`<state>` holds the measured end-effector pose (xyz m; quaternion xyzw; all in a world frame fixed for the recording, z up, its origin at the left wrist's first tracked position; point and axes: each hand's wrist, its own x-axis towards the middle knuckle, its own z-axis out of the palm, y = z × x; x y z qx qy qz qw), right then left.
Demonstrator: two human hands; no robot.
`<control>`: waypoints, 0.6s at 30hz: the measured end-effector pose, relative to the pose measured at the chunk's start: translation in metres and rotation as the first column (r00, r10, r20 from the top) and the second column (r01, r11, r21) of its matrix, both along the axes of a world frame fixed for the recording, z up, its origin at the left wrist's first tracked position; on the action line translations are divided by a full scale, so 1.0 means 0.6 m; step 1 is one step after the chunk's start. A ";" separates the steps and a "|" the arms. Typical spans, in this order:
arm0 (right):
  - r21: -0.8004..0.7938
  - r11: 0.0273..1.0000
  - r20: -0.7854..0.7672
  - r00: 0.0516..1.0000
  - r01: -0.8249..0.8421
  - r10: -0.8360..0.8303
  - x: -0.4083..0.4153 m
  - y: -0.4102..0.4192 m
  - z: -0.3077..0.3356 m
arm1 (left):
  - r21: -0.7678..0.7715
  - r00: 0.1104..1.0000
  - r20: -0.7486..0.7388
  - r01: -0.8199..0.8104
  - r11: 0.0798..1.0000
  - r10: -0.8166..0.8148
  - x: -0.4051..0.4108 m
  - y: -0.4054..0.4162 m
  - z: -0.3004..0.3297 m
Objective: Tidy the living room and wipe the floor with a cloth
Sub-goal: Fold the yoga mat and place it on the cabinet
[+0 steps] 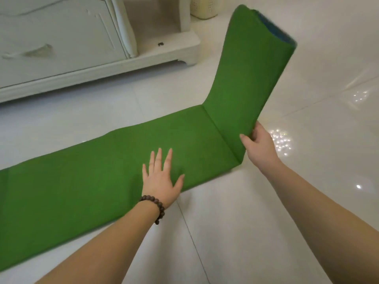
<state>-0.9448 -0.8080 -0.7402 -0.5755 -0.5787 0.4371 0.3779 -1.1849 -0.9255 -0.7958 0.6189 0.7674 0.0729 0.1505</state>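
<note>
A long green padded mat (92, 181) lies across the glossy white tiled floor from the left edge to the middle. Its right end section (246, 78) is bent upward at a fold, and a blue underside shows at its top edge. My left hand (160, 177), with a dark bead bracelet on the wrist, presses flat on the lying part with fingers spread. My right hand (258, 142) grips the near edge of the raised section, thumb on the green face. No cloth is in view.
A cream-white cabinet (61, 48) with a low plinth stands at the back left, a small dark object (161, 44) on its open base shelf. A pale woven basket (204, 7) sits at the top. White floor tiles (307, 201) spread to the right and front.
</note>
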 end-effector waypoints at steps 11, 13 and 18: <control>-0.141 0.838 0.748 0.498 -0.526 0.439 -0.128 -0.110 -0.115 | 0.366 0.805 0.485 -0.543 0.756 0.343 -0.145 -0.079 0.038; -0.272 0.810 0.802 0.343 -0.520 0.490 -0.132 -0.118 -0.141 | 0.309 0.863 0.377 -0.459 0.833 0.336 -0.148 -0.091 0.022; -0.325 0.798 0.864 0.184 -0.507 0.469 -0.143 -0.121 -0.155 | -0.223 0.997 -0.001 -0.077 0.972 0.078 -0.145 -0.110 -0.036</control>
